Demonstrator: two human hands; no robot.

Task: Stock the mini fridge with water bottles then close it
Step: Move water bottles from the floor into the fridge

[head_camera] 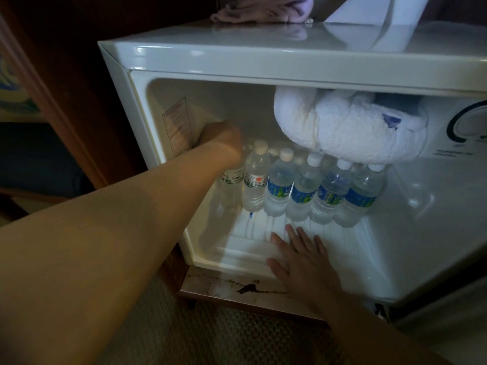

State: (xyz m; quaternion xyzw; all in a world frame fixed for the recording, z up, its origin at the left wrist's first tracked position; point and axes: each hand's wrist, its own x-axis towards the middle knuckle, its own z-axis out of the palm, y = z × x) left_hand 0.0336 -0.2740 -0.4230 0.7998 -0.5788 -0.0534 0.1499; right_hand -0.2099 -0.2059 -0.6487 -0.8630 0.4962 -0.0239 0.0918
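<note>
The white mini fridge [237,59] stands open in front of me. Several clear water bottles stand in a row on its floor: a white-capped one with a green and red label [255,180] and blue-labelled ones [332,193] to its right. My left hand [224,143] reaches deep into the left side and closes over the top of the leftmost bottle [232,185], whose cap it hides. My right hand [300,256] lies flat, fingers spread, on the ribbed floor [245,246] at the front, holding nothing.
A thick lump of white frost [342,127] bulges from the freezer box above the bottles. A temperature dial [466,122] sits at the upper right. A pink cloth [263,9] and white paper [374,11] lie on top. Dark wooden furniture [66,75] flanks the left.
</note>
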